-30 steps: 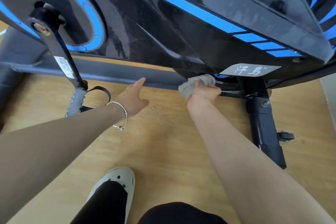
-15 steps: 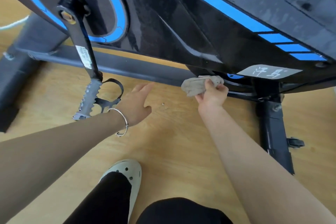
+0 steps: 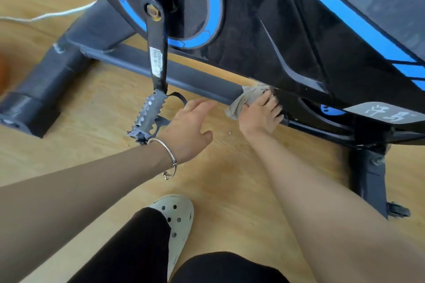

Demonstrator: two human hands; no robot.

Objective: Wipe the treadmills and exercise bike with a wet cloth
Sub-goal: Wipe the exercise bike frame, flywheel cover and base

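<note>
A black and blue exercise bike (image 3: 287,37) fills the upper frame, standing on a wooden floor. Its dark lower frame bar (image 3: 197,82) runs just above the floor. My right hand (image 3: 261,115) grips a crumpled beige cloth (image 3: 247,99) wrapped over that bar, below the bike's black side cover. My left hand (image 3: 188,128) hovers over the floor beside it with fingers relaxed, holding nothing. A silver bracelet circles the left wrist.
The crank arm with its toothed metal pedal (image 3: 149,115) hangs just left of my left hand. A rear stabiliser foot (image 3: 34,99) lies at far left, a front leg (image 3: 374,179) at right. A white cable (image 3: 53,15) crosses the floor. My white clog (image 3: 177,216) stands below.
The view has shifted so the bike appears further right. My right hand with the cloth has slid left from under the side cover onto the lower frame bar. The left hand stays open nearby.
</note>
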